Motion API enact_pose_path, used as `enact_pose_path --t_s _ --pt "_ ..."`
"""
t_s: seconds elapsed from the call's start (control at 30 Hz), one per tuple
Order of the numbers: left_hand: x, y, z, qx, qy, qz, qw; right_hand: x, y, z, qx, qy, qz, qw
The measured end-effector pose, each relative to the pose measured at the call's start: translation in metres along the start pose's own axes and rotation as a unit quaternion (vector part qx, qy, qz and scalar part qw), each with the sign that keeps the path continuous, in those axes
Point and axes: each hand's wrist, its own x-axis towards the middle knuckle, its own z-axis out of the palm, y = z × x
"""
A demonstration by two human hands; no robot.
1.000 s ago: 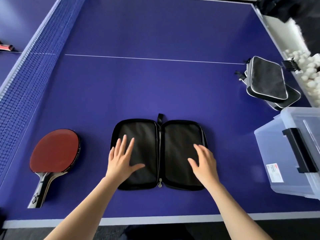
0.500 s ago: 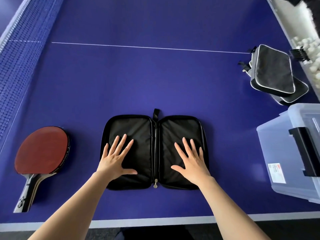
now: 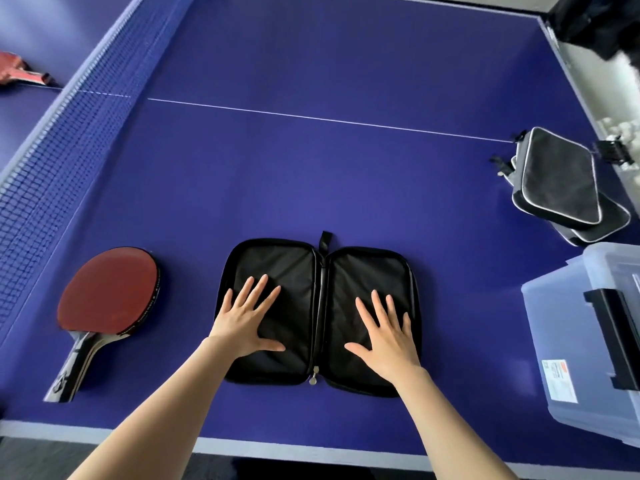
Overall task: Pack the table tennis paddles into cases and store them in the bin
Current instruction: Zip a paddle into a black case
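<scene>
Both hands lie flat, fingers spread: left hand [image 3: 247,318] and right hand [image 3: 386,332] press the soft black fabric zip case [image 3: 320,315], open on the blue table [image 3: 311,174]. Beside it, the red-rubbered wooden paddle [image 3: 107,299] looks light and stiff; probably best taken by its handle.

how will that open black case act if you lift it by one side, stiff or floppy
Probably floppy at the middle: the open case lies spread flat in two halves joined along a spine, so the free half would likely swing down. Each half looks like soft padded fabric, so it may sag a little. It is likely light, being empty under the left hand and right hand.
</scene>
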Motion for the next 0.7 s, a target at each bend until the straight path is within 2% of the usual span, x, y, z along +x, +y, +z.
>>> enact_pose_path --t_s 0.07,0.2,0.37,0.43,0.57,0.7 --pt "-0.004 0.000 -0.005 -0.016 0.031 -0.006 0.999 -0.002 -0.007 -0.006 0.006 0.022 0.013 1.000" --pt "-0.027 -0.021 -0.010 -0.074 0.144 -0.043 0.986 -0.001 -0.041 -0.016 0.068 0.072 0.023 0.995" --pt "-0.069 -0.092 -0.019 -0.167 0.290 -0.139 0.932 0.009 -0.131 -0.027 0.205 0.143 0.023 0.968" --pt "-0.084 -0.127 -0.023 -0.184 0.325 -0.193 0.907 0.014 -0.177 -0.028 0.252 0.149 0.029 0.956" --pt "-0.103 -0.190 -0.024 -0.265 0.298 -0.283 0.872 0.027 -0.261 -0.025 0.372 0.125 0.035 0.919" --pt "-0.110 -0.251 -0.015 -0.408 0.222 -0.323 0.825 0.039 -0.335 -0.019 0.471 0.054 0.068 0.878"
